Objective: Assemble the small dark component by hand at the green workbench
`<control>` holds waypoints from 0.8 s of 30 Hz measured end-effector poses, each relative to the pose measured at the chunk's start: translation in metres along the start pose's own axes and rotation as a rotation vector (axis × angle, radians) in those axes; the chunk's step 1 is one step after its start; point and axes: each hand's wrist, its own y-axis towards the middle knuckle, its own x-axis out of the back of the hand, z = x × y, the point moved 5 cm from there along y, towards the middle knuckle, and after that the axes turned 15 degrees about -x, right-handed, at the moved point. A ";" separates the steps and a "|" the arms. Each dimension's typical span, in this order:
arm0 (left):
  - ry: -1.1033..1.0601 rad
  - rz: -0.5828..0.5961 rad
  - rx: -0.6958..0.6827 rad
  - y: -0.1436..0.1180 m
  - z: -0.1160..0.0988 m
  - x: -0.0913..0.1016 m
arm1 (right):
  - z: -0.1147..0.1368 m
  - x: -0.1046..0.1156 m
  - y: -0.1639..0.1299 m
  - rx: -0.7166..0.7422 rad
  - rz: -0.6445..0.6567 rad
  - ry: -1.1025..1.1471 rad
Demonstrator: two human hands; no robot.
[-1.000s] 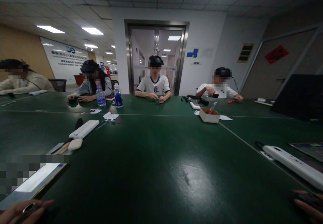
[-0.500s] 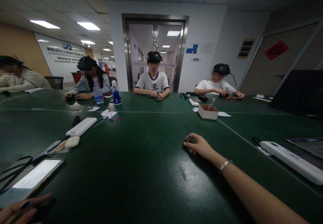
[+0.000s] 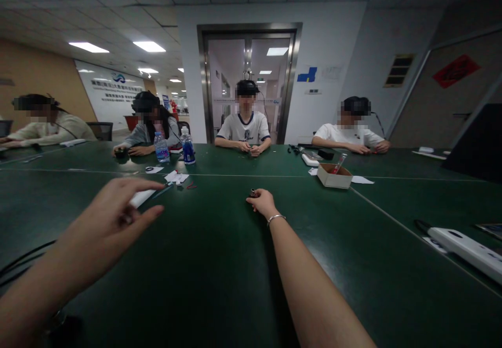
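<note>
My right hand (image 3: 262, 202) is stretched far out over the green table (image 3: 235, 264), its fingers closed on a small dark cylindrical object (image 3: 252, 193) that touches the tabletop. A thin bracelet circles that wrist. My left hand (image 3: 117, 214) hovers above the table at the left, fingers spread and empty, in front of a white power strip (image 3: 141, 198) that it partly hides.
A small cardboard box (image 3: 334, 176) holding a red-capped tube stands right of centre. Two water bottles (image 3: 162, 148) stand far left, with paper scraps (image 3: 176, 177) nearby. Another white power strip (image 3: 466, 246) lies at the right. Several people sit along the far edge.
My right hand has slid further forward and to the left with the small object. My left hand has risen from the near left corner and reached out over the table.
</note>
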 end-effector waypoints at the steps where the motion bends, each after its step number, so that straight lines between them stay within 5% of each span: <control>1: 0.068 0.027 -0.156 0.023 -0.018 -0.016 | 0.000 -0.002 0.001 -0.006 -0.018 -0.010; 5: -0.122 0.295 -0.408 0.106 -0.042 -0.113 | 0.001 -0.002 0.000 0.056 -0.088 -0.021; 9: 0.032 0.413 -0.436 0.156 -0.012 -0.202 | 0.002 -0.002 -0.003 0.105 -0.066 0.027; 12: 0.025 0.378 -0.382 0.168 0.015 -0.244 | 0.003 -0.002 -0.003 0.104 -0.080 0.005; 16: -0.197 0.177 -0.445 0.163 0.037 -0.264 | 0.005 -0.003 -0.002 0.174 -0.110 -0.043; 18: -0.349 0.079 -0.362 0.160 0.056 -0.265 | 0.005 -0.004 -0.001 0.217 -0.116 -0.086; 21: -0.527 0.056 -0.196 0.159 0.084 -0.269 | 0.004 -0.006 -0.001 0.218 -0.085 -0.097; 24: -0.589 0.067 -0.191 0.162 0.095 -0.270 | 0.003 -0.006 0.000 0.154 0.015 0.041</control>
